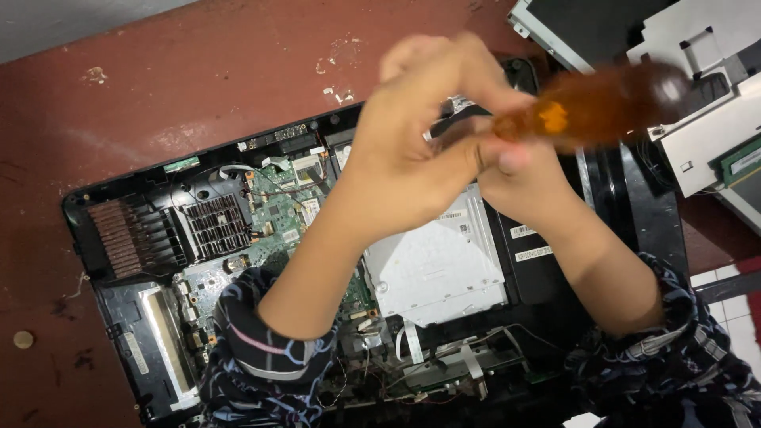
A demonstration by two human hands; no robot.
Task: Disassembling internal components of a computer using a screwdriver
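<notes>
left hand (412,150) – fingers curled shut against the right hand, over the far edge of the opened black computer chassis (119,317) | right hand (519,178) – clamped on a blurred translucent amber plastic screwdriver handle (602,103), near the chassis's far right corner | silver rectangular metal drive (444,265) lies mid-chassis | chassis rests on the worn red-brown table (158,79)

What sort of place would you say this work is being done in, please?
Probably an informal electronics repair bench: an opened laptop with bare circuit board lies on a worn red table, the right hand holds an amber-handled screwdriver, and more dismantled casings lie alongside.
</notes>
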